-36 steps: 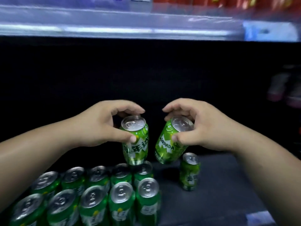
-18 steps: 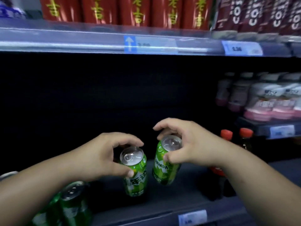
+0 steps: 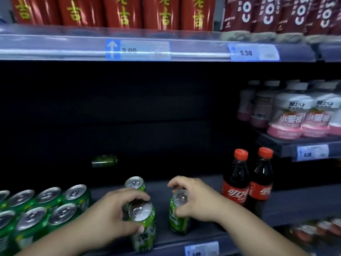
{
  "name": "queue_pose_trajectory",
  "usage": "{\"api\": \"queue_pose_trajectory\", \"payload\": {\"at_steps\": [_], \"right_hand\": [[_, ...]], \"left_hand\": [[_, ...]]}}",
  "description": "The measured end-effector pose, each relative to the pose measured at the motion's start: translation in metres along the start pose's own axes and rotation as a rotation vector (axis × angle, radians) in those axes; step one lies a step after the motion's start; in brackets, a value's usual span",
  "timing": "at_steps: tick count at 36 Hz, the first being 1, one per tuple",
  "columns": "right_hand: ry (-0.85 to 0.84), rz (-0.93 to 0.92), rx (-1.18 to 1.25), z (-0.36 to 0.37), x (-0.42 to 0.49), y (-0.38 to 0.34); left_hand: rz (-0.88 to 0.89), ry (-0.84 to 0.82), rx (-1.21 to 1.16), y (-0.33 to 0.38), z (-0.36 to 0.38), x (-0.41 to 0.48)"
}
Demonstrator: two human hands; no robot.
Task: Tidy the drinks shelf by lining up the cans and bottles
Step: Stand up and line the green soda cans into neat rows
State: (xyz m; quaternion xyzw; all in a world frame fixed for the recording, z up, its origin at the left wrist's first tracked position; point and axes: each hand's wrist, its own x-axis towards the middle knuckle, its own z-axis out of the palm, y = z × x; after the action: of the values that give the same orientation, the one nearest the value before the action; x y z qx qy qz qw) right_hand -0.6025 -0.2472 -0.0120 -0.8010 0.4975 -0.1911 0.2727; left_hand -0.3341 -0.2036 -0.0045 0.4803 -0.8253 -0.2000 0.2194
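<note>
My left hand (image 3: 112, 217) grips a green can (image 3: 144, 231) by its top rim, near the shelf's front edge. My right hand (image 3: 195, 198) holds a second green can (image 3: 178, 218) by its top, standing upright on the dark shelf (image 3: 206, 230). A third green can (image 3: 134, 184) stands just behind my left hand. To the left, several green cans (image 3: 46, 206) stand in rows. Far back in the dark, one green can (image 3: 104, 160) lies on its side.
Two cola bottles (image 3: 247, 182) with red caps stand right of my right hand. White and pink bottles (image 3: 295, 115) fill a raised shelf at the right. Red cans (image 3: 120, 12) and dark bottles line the upper shelf (image 3: 73, 47). Price tags hang on the shelf edges.
Both hands have come down with their cans toward the shelf's front. The right can went from tilted to upright. The view has lifted and pulled back, showing more shelves.
</note>
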Motion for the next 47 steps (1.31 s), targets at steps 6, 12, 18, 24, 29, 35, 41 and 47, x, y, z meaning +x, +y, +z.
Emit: {"api": "queue_pose_trajectory", "payload": {"at_steps": [6,12,18,24,29,35,41,47], "right_hand": [[0.044,0.039,0.042,0.007,0.009,0.009],[0.047,0.029,0.060,0.010,0.014,0.005],[0.039,0.036,0.055,0.013,0.019,0.004],[0.044,0.057,0.079,0.018,0.019,0.008],[0.113,0.067,0.226,0.030,0.010,0.017],[0.237,0.104,0.383,0.055,0.000,0.036],[0.244,0.093,0.384,0.069,-0.002,0.028],[0.302,0.087,0.436,0.088,-0.003,0.027]], "left_hand": [[-0.102,0.108,-0.159,-0.012,0.012,0.002],[-0.127,0.123,-0.149,-0.007,0.011,0.009],[-0.195,0.122,-0.151,-0.025,0.015,0.007],[-0.183,0.178,-0.285,-0.031,0.021,-0.002],[-0.155,0.383,-0.429,-0.036,0.055,-0.014],[-0.230,0.418,-0.458,-0.041,0.087,-0.025],[-0.307,0.427,-0.372,-0.045,0.094,-0.020],[-0.305,0.417,-0.328,-0.047,0.095,-0.024]]}}
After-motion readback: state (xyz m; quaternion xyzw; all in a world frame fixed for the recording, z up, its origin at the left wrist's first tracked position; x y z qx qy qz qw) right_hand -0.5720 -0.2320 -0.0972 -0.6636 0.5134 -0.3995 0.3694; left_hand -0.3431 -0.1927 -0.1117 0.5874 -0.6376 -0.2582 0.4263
